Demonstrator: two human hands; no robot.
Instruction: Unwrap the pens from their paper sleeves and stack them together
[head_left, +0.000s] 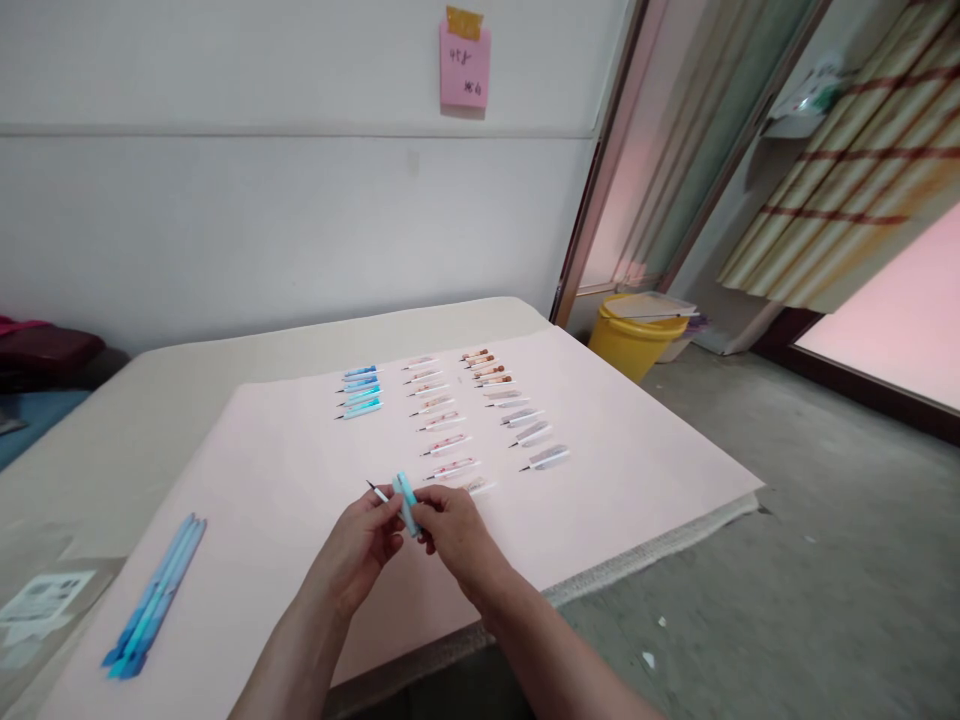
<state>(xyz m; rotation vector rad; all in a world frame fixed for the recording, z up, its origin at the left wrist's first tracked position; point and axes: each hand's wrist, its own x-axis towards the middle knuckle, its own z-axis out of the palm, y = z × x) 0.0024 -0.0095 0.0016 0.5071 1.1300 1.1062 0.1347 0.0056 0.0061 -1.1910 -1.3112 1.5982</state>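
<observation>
Light-blue pen piece (pixel 403 489) is up in both hands over the pink sheet (pixel 300 470), pretty much mid-table. Right hand (pixel 454 525) has it gripped between thumb and fingers. Left hand (pixel 371 530) is closed too, pinching a white stick (pixel 381 494) with a dark point aimed at about 10 o'clock, right up against the blue bit. Can't tell whether those two are actually joined, fingers cover that part.

Going round the clock from the hands: short blue pens (pixel 364 381) sit in a stack at 11, dark tips all facing left. A column of reddish-patterned pens (pixel 447 443) runs up toward 12 to 1, with brown-ended pens (pixel 499 379) off at 1. Greyish pens (pixel 547 456) are lined up around 2. Way over between 8 and 9 there's a little bunch of long blue pens (pixel 166 590) lying diagonally.

Beyond the table, a pink note (pixel 465 72) is taped to the wall at 12, and a yellow bucket (pixel 626 345) is on the floor at 2.
</observation>
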